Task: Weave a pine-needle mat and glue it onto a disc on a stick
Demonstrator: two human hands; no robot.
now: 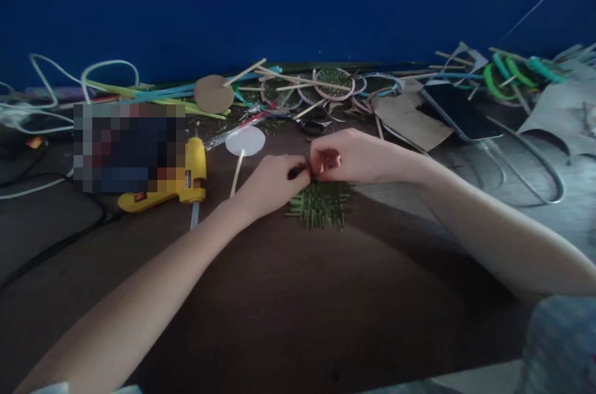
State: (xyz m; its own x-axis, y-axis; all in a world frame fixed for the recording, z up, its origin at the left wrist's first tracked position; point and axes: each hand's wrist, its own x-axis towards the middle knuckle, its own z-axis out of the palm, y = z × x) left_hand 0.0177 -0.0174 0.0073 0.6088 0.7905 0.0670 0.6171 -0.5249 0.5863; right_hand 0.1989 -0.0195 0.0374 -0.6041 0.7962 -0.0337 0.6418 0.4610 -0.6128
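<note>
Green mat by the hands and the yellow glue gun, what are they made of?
The green mat looks like thin flat strips woven over and under, perhaps leaf or paper; loose ends stick out at its edges, matte. The yellow glue gun looks like smooth hard plastic with some shine.

The picture is dim with a heavy blue cast, behind it a saturated blue wall [298, 3]. Pale light falls from the right, greying the surface [465, 195] there, while its left and near parts sink into brown shadow. The left hand [274, 182] and right hand [347, 158] are brightest, slightly washed out. The dark strip [307, 170] pinched between them is blurred. The forearms [153, 295] stretch toward the corners, and detail is grainy.
</note>
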